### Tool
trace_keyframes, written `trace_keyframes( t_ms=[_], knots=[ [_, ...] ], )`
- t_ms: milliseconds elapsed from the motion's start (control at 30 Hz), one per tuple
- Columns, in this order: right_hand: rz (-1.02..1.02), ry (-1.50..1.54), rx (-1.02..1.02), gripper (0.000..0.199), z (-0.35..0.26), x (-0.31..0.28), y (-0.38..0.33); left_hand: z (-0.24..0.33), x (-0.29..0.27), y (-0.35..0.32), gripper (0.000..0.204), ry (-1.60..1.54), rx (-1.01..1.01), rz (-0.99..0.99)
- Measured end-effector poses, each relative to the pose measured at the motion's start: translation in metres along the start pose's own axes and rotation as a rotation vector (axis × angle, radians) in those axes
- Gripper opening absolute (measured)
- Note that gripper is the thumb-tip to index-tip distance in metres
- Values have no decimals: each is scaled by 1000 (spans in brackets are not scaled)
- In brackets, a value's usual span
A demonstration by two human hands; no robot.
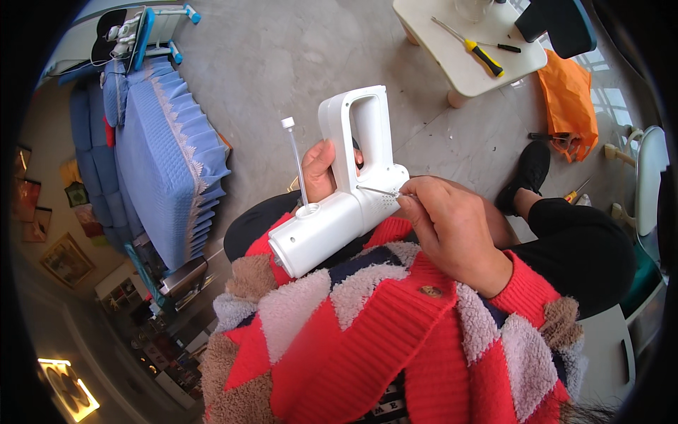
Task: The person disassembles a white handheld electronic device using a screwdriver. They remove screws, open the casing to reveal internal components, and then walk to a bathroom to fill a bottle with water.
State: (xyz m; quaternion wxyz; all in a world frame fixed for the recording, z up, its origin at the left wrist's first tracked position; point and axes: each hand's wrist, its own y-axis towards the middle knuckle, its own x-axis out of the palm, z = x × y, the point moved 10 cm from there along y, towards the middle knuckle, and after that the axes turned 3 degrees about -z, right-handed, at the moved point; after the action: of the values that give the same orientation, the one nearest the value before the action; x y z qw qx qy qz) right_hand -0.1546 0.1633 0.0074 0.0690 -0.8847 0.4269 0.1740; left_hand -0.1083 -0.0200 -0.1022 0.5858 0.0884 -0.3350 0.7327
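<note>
A white plastic handheld appliance point(326, 233) lies across my lap, its barrel slanting down to the left and its loop handle point(346, 134) pointing up and away. My left hand point(319, 169) grips it from behind at the base of the handle; the thumb shows on the left, fingertips inside the loop. From the barrel's top stands a clear thin tube point(295, 161) with a white cap. Pinched in my right hand point(452, 230) is a thin metal rod point(380, 191), like a slim screwdriver shaft. Its tip meets the housing near the handle's base; any grip is hidden by the fingers.
A cream stool point(441, 42) at the far right carries a yellow-black screwdriver point(484, 58) and a smaller black screwdriver point(505, 47). Right of it an orange bag point(567, 99) lies on the grey floor, with another screwdriver point(576, 192) nearer. A blue-covered bed-like seat point(155, 155) stands left.
</note>
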Motion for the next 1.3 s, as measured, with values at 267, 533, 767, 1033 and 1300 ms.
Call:
trace_keyframes(
  t_ms=[267,533,767,1033,1300],
  knots=[
    [-145,-75,276,24,19,5,-7,13,11,-5,39,-2,26,59],
    [-83,105,221,11,14,6,-13,17,21,-5,37,-57,-15,-2],
    [-30,-55,211,14,4,0,-17,18,29,-10,38,-120,-27,-100],
    [11,868,811,31,49,28,-45,13,20,-9,39,-38,1,-49],
    [-145,729,948,45,52,24,-67,9,20,-11,37,12,26,-95]
  ],
)
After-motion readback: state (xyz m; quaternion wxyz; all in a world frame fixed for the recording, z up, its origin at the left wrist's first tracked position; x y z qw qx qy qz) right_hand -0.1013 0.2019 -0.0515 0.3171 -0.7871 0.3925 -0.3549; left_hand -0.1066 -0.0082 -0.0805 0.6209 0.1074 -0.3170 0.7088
